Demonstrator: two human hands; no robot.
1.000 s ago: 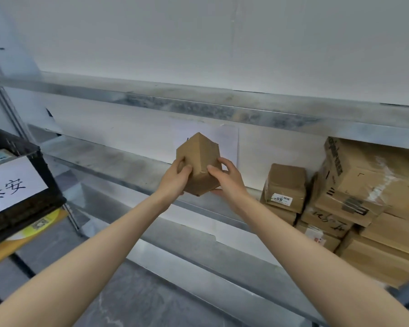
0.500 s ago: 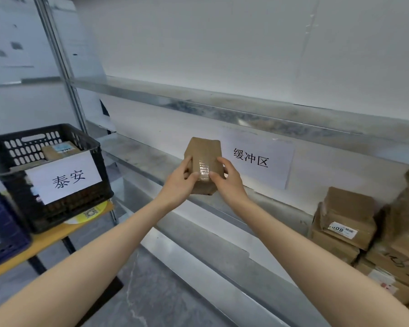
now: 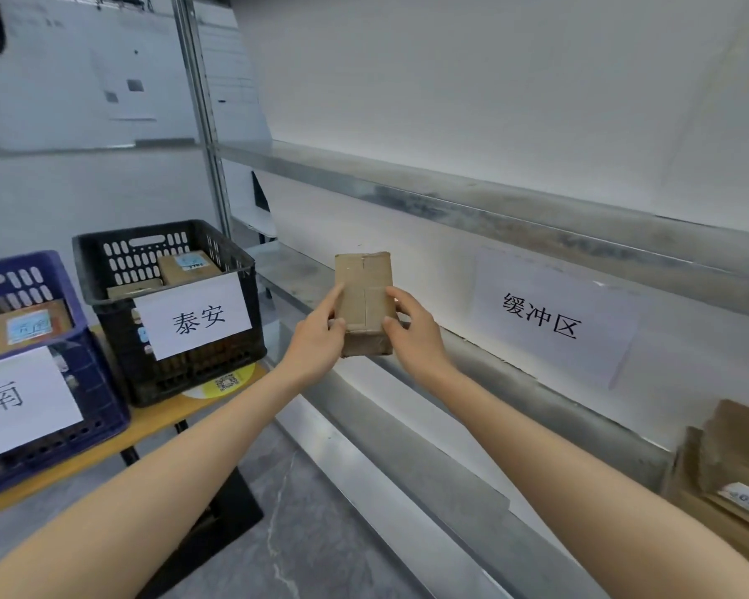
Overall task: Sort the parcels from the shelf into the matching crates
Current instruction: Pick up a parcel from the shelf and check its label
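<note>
Head view, and the big metal shelf (image 3: 537,395) runs along the wall on the right. To its left sits a low table (image 3: 104,451) carrying two crates. The blue crate (image 3: 100,391) is nearest us, with only the character 南 of its label in frame. The black crate (image 3: 200,365) beyond it is tagged 泰安. Both already hold parcels. A stack (image 3: 736,469) of unsorted boxes waits on the shelf at far right, and a paper sign (image 3: 550,313) reading 缓冲区 hangs on the shelf's back panel.

Now the action: one small brown parcel (image 3: 364,291) is up in the air, in front of the shelf and off every surface. It stands on end, long axis roughly vertical, with a taped seam facing us and no address label showing on that face.

The left hand (image 3: 316,339) clamps its left edge, thumb on the front low down, index finger stretched up the side. The right hand (image 3: 411,335) mirrors it on the right edge, fingers curled round the back. That's a firm two-handed pinch with nothing slack.

Here's what matters: both crates lie to the left of the parcel, black nearest, so the left hand has the shorter reach. My read is the label must be found before either crate is chosen.
</note>
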